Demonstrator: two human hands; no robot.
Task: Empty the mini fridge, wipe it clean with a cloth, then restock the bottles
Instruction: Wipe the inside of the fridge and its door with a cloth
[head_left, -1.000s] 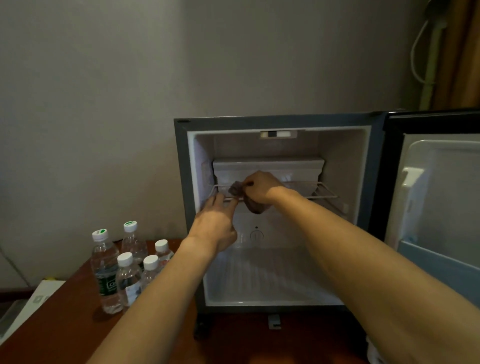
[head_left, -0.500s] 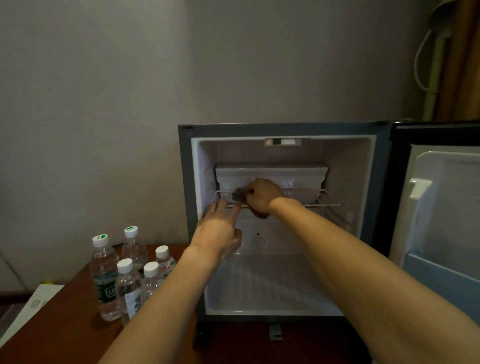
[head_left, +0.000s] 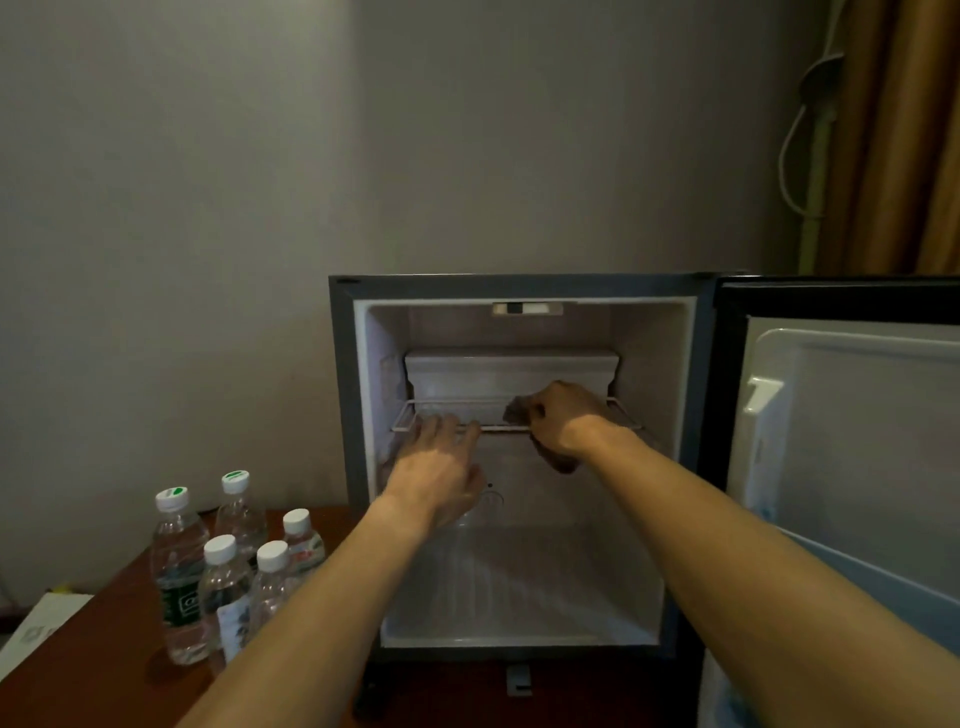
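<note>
Wiping is the step in hand, by the look of it. The mini fridge (head_left: 519, 291) stands with its door (head_left: 852, 426) swung wide to the right, and no bottle shows inside it, so the emptying looks done. All 5 bottles (head_left: 228, 566) stand upright in a cluster on the wooden table (head_left: 98, 670), just left of the fridge and apart from it. The right hand (head_left: 563, 418) is curled round a dark cloth (head_left: 518, 413) and holds it on the wire shelf (head_left: 415, 422), near the shelf's middle. The left hand (head_left: 439, 467) lies with straight fingers resting on the shelf's front edge, grasping nothing, likely steadying it. Whether the walls and floor of the fridge have been wiped cannot be told. Restocking the 5 bottles is not yet begun.
</note>
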